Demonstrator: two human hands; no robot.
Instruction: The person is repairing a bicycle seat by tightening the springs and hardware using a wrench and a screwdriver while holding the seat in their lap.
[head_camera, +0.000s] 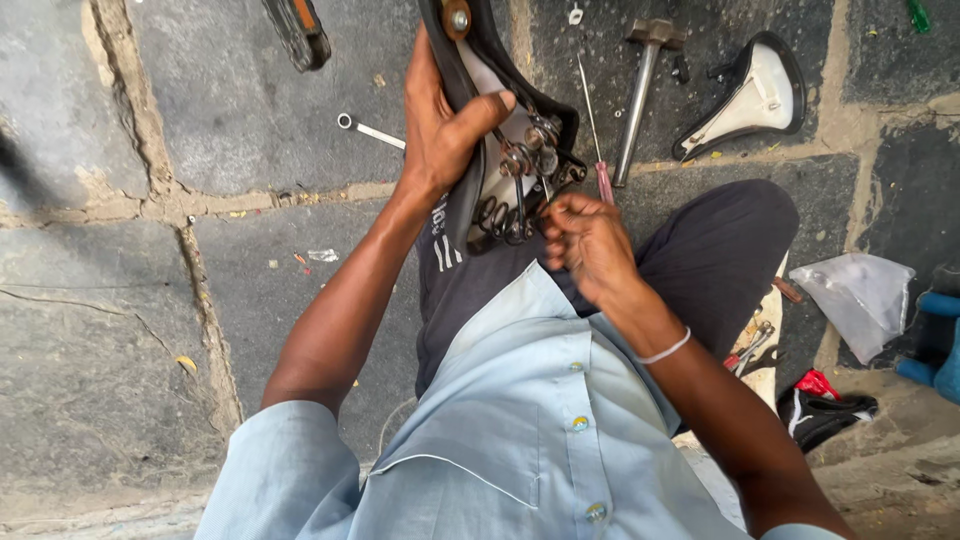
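At upper centre of the frame, the left hand (440, 125) grips an upturned black bicycle saddle (500, 130), thumb across its underside. Just right, the right hand (585, 245) pinches closed at the saddle's coil springs (500, 215). A second saddle (745, 95) lies upper right on the stone floor (150, 300).

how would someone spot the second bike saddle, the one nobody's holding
Look to the top right of the stone paving, past the person's dark-trousered knee. The loose saddle lies upside down there, right of the hammer. Its pale underside shows; the held saddle has springs.
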